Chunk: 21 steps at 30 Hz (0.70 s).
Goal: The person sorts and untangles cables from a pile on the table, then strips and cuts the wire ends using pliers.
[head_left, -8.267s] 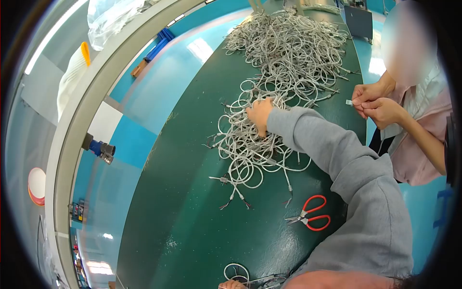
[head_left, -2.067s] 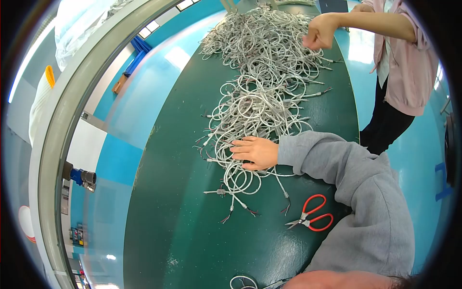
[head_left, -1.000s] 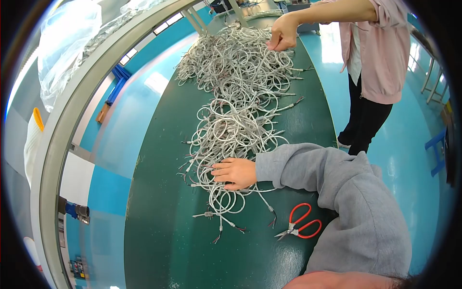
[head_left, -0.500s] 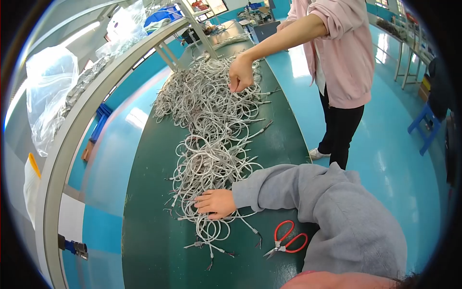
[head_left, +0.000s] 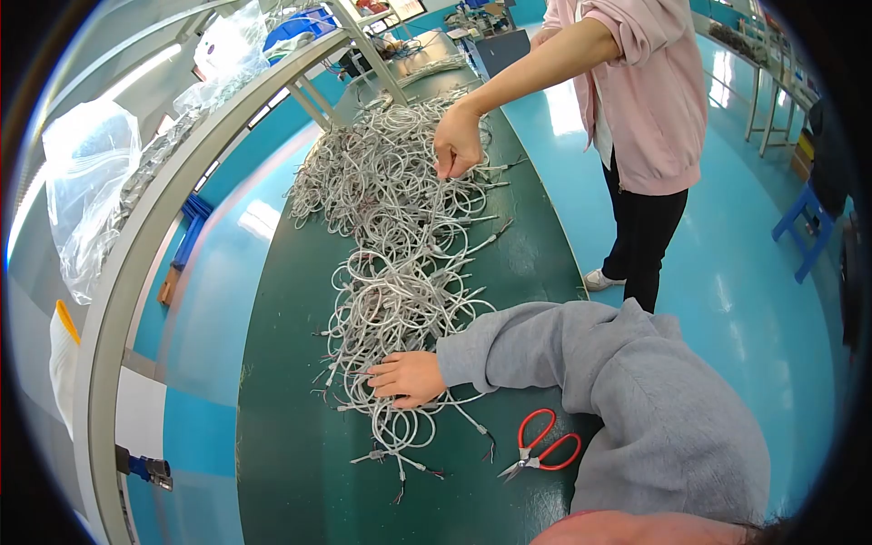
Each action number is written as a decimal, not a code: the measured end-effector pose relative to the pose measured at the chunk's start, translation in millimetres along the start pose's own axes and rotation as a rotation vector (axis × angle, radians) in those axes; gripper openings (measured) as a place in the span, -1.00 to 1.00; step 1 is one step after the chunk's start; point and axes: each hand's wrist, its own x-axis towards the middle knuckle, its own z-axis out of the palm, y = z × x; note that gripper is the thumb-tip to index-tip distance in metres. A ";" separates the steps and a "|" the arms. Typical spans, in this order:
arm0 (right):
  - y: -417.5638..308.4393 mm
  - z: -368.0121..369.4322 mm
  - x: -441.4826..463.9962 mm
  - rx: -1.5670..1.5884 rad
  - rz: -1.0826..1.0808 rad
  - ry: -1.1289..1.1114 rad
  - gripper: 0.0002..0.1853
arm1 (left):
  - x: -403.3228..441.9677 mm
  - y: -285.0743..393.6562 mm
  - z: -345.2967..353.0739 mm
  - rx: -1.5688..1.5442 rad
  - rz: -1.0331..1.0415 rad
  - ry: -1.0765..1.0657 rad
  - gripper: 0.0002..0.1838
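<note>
My right hand [head_left: 409, 378], in a grey sleeve, lies palm down with fingers stretched out on the near end of a long pile of white cables [head_left: 386, 304]. Its fingers rest on the cables without visibly closing round any. Loops and stripped wire ends stick out just below it. To the right of the hand, a pair of scissors [head_left: 543, 449] with red handles lies on the green table [head_left: 300, 472], blades slightly apart. My left hand is out of view.
Across the table's right edge stands a co-worker in a pink jacket [head_left: 649, 109], one hand [head_left: 457, 141] closed over the far cables. A metal frame [head_left: 136, 245] with plastic bags [head_left: 91, 182] runs along the left. A blue stool [head_left: 804, 227] stands at the far right.
The view has shifted slightly. My right hand stays on the cables, almost unmoved. The co-worker's hand remains closed over the pile.
</note>
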 end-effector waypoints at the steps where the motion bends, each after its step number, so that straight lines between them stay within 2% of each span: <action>1: 0.1 0.6 0.4 -0.011 -0.011 0.033 -0.60 | 0.3 1.1 -0.2 -0.001 -0.003 -0.008 -0.54; 3: -0.2 1.7 0.1 -0.021 -0.021 0.066 -0.60 | 1.0 3.4 -0.3 -0.004 -0.010 -0.024 -0.54; 7: 0.5 -1.4 -1.3 0.010 0.015 -0.026 -0.59 | 2.1 8.0 -1.1 -0.009 -0.018 -0.055 -0.52; 11: 2.8 5.5 -0.4 0.012 -0.030 0.061 -0.59 | -10.9 17.9 7.8 0.010 0.000 -0.070 -0.50; 15: 3.4 -0.2 -0.8 0.036 -0.022 0.019 -0.57 | -42.8 25.5 29.5 0.043 0.045 -0.066 -0.48; 18: 1.7 -13.0 3.8 0.165 -0.024 0.041 -0.58 | -78.1 24.7 55.8 0.081 0.095 -0.057 -0.47; 21: -17.9 -51.8 7.4 0.018 -0.116 0.284 -0.67 | -112.0 20.6 81.9 0.114 0.135 -0.051 -0.45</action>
